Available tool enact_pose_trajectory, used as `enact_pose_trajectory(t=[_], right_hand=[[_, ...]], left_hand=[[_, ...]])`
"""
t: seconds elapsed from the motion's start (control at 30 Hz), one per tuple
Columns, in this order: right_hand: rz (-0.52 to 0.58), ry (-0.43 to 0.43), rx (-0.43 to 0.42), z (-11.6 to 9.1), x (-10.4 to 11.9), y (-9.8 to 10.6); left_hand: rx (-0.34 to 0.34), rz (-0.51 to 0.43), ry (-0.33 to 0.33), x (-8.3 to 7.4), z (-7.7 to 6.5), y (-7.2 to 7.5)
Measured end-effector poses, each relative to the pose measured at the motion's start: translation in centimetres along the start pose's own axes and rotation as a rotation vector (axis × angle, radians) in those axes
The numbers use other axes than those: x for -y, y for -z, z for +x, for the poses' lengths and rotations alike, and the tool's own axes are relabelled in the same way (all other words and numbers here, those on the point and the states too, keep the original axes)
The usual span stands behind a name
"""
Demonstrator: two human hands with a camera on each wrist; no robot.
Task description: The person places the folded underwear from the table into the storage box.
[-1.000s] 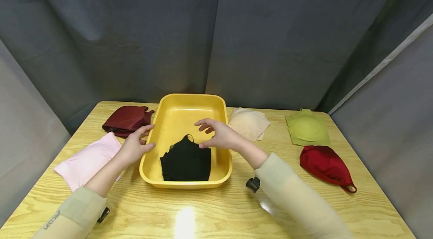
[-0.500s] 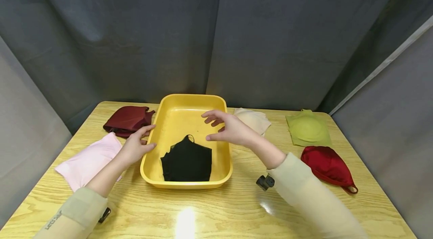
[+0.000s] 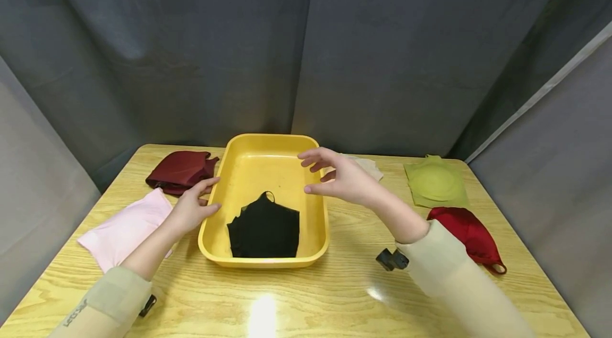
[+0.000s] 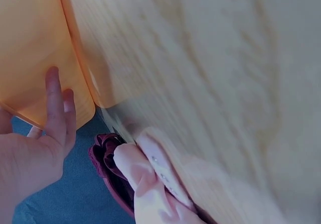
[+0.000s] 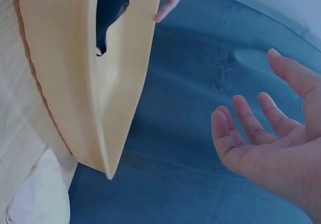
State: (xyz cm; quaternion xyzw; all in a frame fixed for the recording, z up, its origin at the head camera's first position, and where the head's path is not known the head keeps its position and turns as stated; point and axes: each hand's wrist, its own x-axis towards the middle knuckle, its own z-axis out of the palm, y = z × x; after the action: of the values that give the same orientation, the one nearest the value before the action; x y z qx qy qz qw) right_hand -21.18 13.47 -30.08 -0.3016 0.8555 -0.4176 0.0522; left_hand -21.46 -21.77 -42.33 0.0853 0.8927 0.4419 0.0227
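My left hand [image 3: 192,209] rests on the left rim of a yellow plastic bin [image 3: 264,262]. In the left wrist view two of its fingers lie straight along the bin's outer wall, while the thumb reaches the rim. A folded black bra [image 3: 264,229] with a thin strap loop lies in the near half of the bin. Over the bin's right rim hovers my right hand [image 3: 341,178], its fingers spread, loosely bent and holding nothing. Behind that hand a beige bra [image 3: 365,165] is partly hidden. A pink bra [image 3: 129,226] and a maroon bra [image 3: 181,170] lie left of the bin.
Toward the right of the wooden table [image 3: 334,295] lie a yellow-green bra [image 3: 436,181] and a shiny red bra [image 3: 470,237], the latter partly covered by the right sleeve. Grey curtains [image 3: 306,51] enclose the back and sides.
My right hand has moved right and slightly back, from over the black bra to above the bin's right rim, covering more of the beige bra. My left hand has stayed at the left rim.
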Motion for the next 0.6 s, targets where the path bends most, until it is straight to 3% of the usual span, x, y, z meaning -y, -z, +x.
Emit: enact_pose_trajectory(t=[0.3, 0.6], right_hand=[[0.014, 0.011, -0.055, -2.0, 0.5, 2.3], [-0.041, 0.023, -0.182, -4.7, -0.3, 4.6]], left_hand=[[0.0, -0.012, -0.008, 0.0, 0.0, -0.2], [-0.001, -0.006, 0.0, 0.0, -0.1, -0.1]])
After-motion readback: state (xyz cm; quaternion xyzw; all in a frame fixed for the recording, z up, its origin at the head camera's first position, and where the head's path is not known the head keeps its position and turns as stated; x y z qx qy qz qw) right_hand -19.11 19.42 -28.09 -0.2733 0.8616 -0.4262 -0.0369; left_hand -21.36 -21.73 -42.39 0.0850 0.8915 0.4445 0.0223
